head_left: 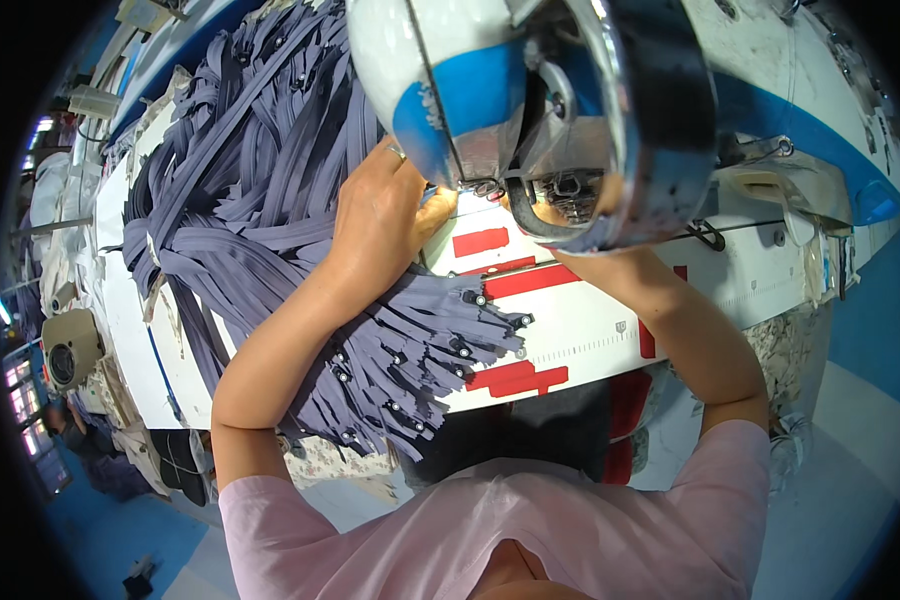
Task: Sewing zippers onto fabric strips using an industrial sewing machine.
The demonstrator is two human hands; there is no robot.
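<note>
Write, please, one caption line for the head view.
Left hand presses grey zippers at the sewing machine; right hand mostly hidden behind it.

Head camera, looking steeply down from above the person's own chest.

One fisheye view faces the desk (580, 330) at close range; the sewing machine head (530, 110) looms very near the lens at the top, and straight edges bend toward the dark round rim.

The white desk (580, 330) with red tape strips (515, 377) and a printed ruler scale carries a big heap of grey-purple fabric zipper strips (270, 180), spilling over its near edge.
</note>
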